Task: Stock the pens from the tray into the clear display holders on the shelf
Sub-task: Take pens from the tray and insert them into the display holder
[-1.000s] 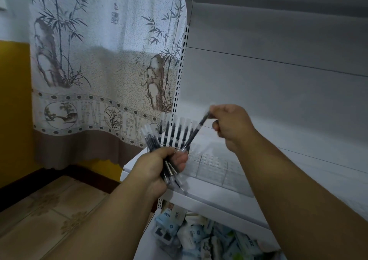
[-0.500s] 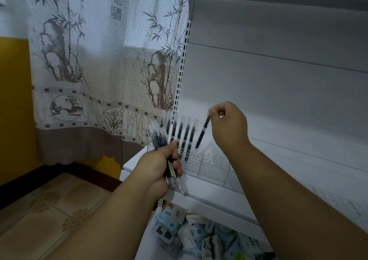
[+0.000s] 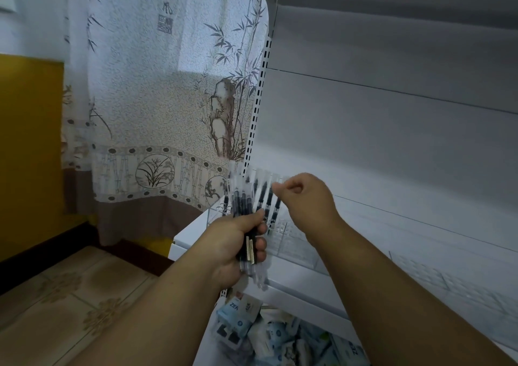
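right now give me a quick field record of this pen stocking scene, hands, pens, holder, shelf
left hand: grips a bundle of pens, caps up
right hand: fingers curled at the top of the rightmost standing pen; a pinch cannot be confirmed
pens in holder: a row standing upright, leaning slightly
clear display holder: on the white shelf, most slots to the right unfilled
below shelf: packaged goods

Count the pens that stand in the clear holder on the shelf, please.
4 pens can be told: they stand side by side in the clear holder, between the pen bundle in the left hand and the right hand. Blur and the bundle may hide more.
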The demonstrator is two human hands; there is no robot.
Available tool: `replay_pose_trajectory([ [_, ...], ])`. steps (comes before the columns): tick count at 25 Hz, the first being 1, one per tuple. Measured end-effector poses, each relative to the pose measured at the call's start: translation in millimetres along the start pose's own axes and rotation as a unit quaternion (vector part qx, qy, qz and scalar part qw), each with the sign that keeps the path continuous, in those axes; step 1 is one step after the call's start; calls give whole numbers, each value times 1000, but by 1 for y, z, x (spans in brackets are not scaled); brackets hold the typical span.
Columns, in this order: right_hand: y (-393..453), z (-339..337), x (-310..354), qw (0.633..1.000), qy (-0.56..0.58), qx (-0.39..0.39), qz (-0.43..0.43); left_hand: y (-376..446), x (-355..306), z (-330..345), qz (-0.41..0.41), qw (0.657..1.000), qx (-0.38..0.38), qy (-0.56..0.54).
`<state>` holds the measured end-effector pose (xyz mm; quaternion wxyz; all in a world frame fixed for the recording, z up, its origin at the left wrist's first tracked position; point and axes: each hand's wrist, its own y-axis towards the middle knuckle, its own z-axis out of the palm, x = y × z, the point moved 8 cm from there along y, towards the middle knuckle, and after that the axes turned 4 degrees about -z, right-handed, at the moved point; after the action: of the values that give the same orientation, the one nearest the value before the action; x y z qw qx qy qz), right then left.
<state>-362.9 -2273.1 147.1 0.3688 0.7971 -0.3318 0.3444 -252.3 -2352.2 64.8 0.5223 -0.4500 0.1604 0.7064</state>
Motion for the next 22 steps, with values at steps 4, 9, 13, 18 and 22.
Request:
replay_pose_trajectory([
  [4, -9, 27, 4, 974, 97, 175, 101, -5, 4, 15, -3, 999, 41, 23],
  [9, 17, -6, 1, 991, 93, 32, 96, -5, 4, 9, 1, 1000, 9, -4],
  [13, 26, -55, 11, 985, -13, -171, -34, 0, 9, -5, -11, 998, -33, -44],
  [18, 14, -35, 19, 973, -126, -151, -124, 2, 6, -5, -8, 998, -27, -59],
  [22, 12, -33, 27, 965, -151, -145, -157, 3, 6, -4, -9, 998, -25, -62],
])
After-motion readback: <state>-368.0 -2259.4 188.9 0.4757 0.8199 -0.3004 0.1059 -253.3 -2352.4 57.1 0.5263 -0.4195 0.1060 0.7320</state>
